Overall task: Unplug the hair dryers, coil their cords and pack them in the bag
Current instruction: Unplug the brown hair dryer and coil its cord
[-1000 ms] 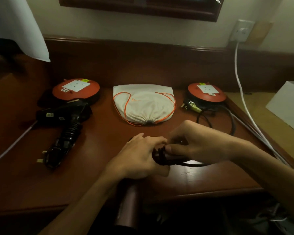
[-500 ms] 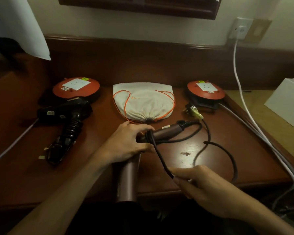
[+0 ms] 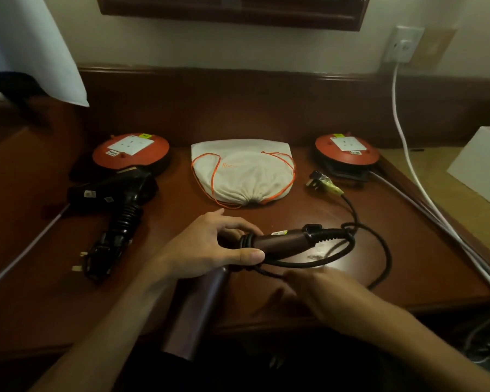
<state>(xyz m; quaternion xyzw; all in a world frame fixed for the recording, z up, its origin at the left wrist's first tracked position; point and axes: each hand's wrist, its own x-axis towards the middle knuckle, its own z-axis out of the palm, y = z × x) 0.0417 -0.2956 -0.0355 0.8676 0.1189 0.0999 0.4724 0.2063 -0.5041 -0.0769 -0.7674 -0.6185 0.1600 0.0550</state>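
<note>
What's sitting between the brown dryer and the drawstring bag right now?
Nothing visible: bare desk lies between the brown dryer, gripped by the left hand, and the bag. But the bag's mouth is cinched shut, and loose cord trails right.

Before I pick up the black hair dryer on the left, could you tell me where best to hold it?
Probably the ribbed handle, from above. The black hair dryer lies flat on the desk with that handle pointing toward you, its top side clear. Its cord is bunched at the handle's near end, so curling your fingers there should gather both.
</note>
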